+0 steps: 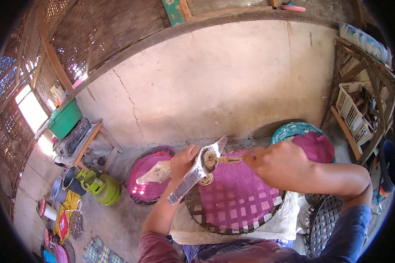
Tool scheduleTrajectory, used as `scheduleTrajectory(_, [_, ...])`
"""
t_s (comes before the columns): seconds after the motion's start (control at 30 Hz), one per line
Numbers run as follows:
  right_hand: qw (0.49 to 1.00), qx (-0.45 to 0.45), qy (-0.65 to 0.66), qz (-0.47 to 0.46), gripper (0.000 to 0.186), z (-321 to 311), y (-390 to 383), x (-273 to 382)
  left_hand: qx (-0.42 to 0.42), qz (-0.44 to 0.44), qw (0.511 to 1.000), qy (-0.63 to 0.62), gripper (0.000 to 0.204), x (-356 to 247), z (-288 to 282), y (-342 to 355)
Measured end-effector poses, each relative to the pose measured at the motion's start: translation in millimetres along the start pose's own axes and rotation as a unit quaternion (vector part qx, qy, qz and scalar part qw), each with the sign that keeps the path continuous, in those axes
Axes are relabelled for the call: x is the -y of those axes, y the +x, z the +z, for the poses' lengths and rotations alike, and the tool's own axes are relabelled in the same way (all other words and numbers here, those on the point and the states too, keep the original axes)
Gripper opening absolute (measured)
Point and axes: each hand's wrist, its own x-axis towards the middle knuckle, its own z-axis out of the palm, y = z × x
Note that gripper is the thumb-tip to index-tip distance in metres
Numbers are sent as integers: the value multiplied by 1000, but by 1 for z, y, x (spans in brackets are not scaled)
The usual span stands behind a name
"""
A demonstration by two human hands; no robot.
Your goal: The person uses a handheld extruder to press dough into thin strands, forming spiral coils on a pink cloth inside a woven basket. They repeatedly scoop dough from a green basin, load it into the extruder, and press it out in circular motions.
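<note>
My left hand point(184, 161) is closed round a press-like tool point(189, 182), a worn silvery bar with a round opening at its middle. A pale, flat wooden piece point(155, 172) sticks out on the left side of that hand. Tan, dough-like paste point(211, 161) fills the opening and stretches rightward as a strand to my right hand point(280, 165), whose fingers are pinched on its end. Just under the tool shows a small coil of thin tan strands point(206, 179). Below both hands, a magenta cloth point(237, 193) covers most of a round woven tray point(197, 215).
Magenta cloth covers another round tray point(140, 177) at left. A teal basin point(289, 128) stands by the wall. Green gas cylinder point(107, 190), stove point(78, 136) and buckets point(73, 180) are at left. A wooden rack point(360, 65) with a white basket point(354, 115) is at right.
</note>
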Motion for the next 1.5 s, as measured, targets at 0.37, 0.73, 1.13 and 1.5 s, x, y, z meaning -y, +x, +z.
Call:
scheduleTrajectory(0.37, [977, -46, 155, 141, 36, 38, -26, 5, -24, -177, 984, 10, 24, 8, -17, 0])
scheduleTrajectory(0.73, [757, -119, 597, 237, 21, 138, -5, 70, -80, -136, 987, -6, 28, 5, -9, 15])
scheduleTrajectory(1.13, [643, -18, 714, 276, 25, 108, -45, 9, -268, -382, 754, -462, 17, 54, -87, 16])
scheduleTrajectory(1.5, [932, -127, 337, -45, 39, 75, 12, -39, 97, -138, 370, -914, 13, 16, -57, 35])
